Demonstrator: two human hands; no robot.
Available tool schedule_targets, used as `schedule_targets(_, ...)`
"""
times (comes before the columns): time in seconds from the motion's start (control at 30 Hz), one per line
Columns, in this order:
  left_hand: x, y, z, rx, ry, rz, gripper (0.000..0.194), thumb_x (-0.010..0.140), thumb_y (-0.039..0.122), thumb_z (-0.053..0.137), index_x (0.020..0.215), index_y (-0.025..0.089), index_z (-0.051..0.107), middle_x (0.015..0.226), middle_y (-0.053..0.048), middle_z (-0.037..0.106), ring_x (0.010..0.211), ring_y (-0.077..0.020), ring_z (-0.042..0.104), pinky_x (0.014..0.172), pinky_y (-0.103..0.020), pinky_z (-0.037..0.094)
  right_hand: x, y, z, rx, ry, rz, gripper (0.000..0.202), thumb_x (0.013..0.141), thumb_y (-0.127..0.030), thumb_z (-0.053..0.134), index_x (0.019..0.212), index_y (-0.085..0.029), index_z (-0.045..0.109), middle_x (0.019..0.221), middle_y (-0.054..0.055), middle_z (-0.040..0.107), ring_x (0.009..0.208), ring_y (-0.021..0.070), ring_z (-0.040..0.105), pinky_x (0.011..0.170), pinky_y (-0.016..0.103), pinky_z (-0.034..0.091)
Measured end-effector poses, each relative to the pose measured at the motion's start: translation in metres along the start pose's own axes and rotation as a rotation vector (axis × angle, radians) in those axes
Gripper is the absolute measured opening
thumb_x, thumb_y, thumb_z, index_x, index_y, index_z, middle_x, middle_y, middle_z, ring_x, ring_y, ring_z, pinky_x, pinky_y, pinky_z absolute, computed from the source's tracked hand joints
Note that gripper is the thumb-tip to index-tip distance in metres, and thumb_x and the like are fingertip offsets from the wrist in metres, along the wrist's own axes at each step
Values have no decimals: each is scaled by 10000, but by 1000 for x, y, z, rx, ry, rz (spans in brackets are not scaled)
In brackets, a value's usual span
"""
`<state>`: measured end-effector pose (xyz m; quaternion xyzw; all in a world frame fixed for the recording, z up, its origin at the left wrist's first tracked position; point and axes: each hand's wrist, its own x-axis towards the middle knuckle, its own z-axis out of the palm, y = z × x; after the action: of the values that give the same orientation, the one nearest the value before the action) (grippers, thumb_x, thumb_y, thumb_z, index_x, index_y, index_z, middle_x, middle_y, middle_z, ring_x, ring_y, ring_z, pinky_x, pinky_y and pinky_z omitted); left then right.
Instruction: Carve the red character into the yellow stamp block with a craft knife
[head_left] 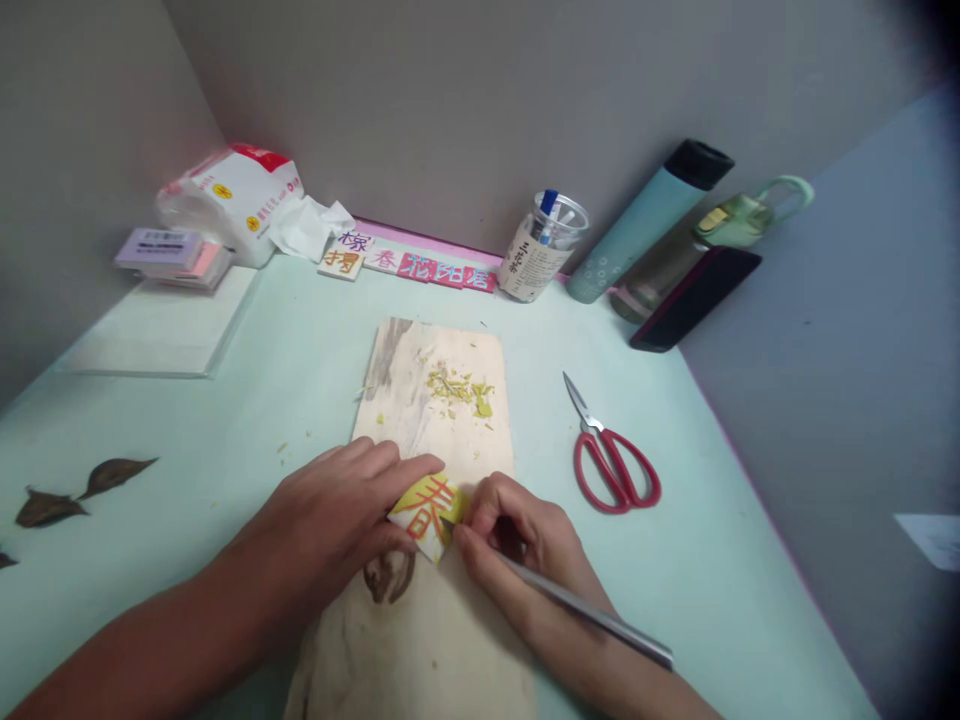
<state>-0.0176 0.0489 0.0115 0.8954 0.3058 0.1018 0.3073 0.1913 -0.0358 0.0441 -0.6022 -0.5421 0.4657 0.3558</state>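
Over the wooden board, the yellow tile is clamped between thumb and forefinger of the left hand, presumably so slipping is prevented while the metal tool, gripped pen-like by the right hand, likely for fine control, is held at the tile's edge.

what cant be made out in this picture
All in the head view:
Wooden board: near end cut off by the bottom edge.
Yellow block: underside hidden by its top.
Left hand: palm hidden behind its back.
Jar: label's fine print too small.
Leftmost brown piece: cut by left edge.
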Motion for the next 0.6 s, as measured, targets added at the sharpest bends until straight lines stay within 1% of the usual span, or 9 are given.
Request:
schedule_targets(0.13,-1,-3,3,-17,42,26,387,1053,448,573,1408,298,531,1027,-21,633,941,-270,580,792,-361,420,-1,1,-1,-68,-4,-51,222,906,-204,547,728,-243,420,689,-39,491,618,130,421,561,271,334)
schedule_targets(0.27,-3,-5,4,-27,44,27,417,1069,519,491,1422,299,519,1045,-23,634,952,-265,577,802,-360,423,-2,0,-4,-116,-28,-96,230,915,-178,541,732,-239,416,715,-33,496,634,131,432,579,273,342)
schedule_targets(0.47,-5,-6,6,-22,63,34,415,1077,536,458,1433,326,497,1049,-13,635,963,-257,580,805,-348,420,-1,-2,-9,-165,-67,-126,236,913,-137,527,738,-237,406,725,-37,490,628,128,430,582,274,340)
schedule_targets(0.6,-5,-6,7,-9,86,34,409,1079,539,462,1429,332,504,1033,-9,636,956,-251,590,798,-341,416,-1,-4,-10,-161,-94,-122,236,918,-139,523,740,-237,402,728,-41,488,625,123,426,587,273,341)
